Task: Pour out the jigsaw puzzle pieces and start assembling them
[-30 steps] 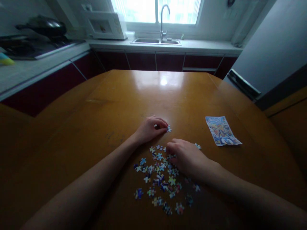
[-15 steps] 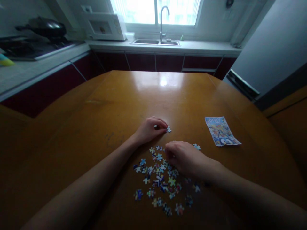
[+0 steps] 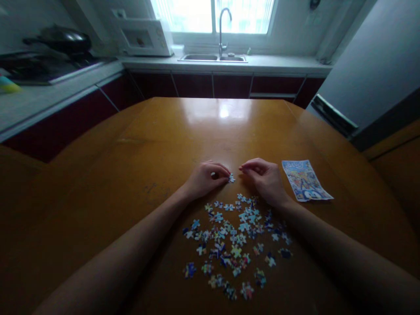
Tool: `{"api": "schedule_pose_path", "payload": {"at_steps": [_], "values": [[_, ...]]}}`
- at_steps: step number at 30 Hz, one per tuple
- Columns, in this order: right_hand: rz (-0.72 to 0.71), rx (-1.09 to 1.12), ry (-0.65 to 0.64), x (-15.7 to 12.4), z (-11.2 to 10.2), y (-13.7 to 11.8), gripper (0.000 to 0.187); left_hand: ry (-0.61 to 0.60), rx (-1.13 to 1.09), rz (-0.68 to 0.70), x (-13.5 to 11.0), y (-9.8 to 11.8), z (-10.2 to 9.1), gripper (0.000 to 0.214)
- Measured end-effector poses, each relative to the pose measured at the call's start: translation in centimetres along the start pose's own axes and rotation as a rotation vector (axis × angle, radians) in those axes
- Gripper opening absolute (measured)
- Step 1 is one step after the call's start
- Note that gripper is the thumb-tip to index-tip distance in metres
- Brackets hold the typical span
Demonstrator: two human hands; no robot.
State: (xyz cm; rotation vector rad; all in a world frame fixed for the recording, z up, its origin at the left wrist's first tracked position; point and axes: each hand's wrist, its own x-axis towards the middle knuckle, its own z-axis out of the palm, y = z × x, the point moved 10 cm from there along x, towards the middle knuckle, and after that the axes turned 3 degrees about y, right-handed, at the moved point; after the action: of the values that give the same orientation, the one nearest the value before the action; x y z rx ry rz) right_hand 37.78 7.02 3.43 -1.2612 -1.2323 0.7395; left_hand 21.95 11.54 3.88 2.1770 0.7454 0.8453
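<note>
Several small colourful puzzle pieces [image 3: 229, 240] lie scattered on a wooden table [image 3: 183, 135] in front of me. My left hand [image 3: 205, 177] rests on the table beyond the pile, its fingertips pinched on a small joined bit of puzzle [image 3: 231, 178]. My right hand [image 3: 264, 177] is just to the right of that bit, fingers curled and pinched together; a piece may be between them but I cannot make it out.
A printed picture sheet [image 3: 306, 180] lies on the table right of my right hand. Beyond the table are a counter with a sink and tap [image 3: 216, 54], a microwave [image 3: 144, 37], a wok on a stove [image 3: 62, 41], and a grey fridge [image 3: 367, 74] at right.
My right hand has lifted from the pile of pieces and moved up and right, next to the joined bit held by my left hand. The left hand has stayed put.
</note>
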Motion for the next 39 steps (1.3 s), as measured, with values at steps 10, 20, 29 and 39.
{"api": "schedule_pose_path", "payload": {"at_steps": [10, 20, 29, 39], "values": [[-0.066, -0.072, -0.025, 0.1, 0.6, 0.0, 0.006, -0.022, 0.006, -0.005, 0.0, 0.0, 0.1, 0.006], [0.051, -0.013, -0.081, 0.4, 1.1, 1.8, 0.009, -0.024, 0.035, -0.018, 0.1, -0.1, -0.1, 0.006], [-0.039, -0.151, -0.198, -0.1, 2.1, 0.4, 0.008, -0.035, 0.045, -0.008, 0.2, 0.1, -0.1, 0.006], [-0.224, -0.379, -0.421, -1.5, 4.6, -0.8, 0.005, -0.021, 0.029, -0.011, 0.1, -0.1, -0.1, 0.007]]}}
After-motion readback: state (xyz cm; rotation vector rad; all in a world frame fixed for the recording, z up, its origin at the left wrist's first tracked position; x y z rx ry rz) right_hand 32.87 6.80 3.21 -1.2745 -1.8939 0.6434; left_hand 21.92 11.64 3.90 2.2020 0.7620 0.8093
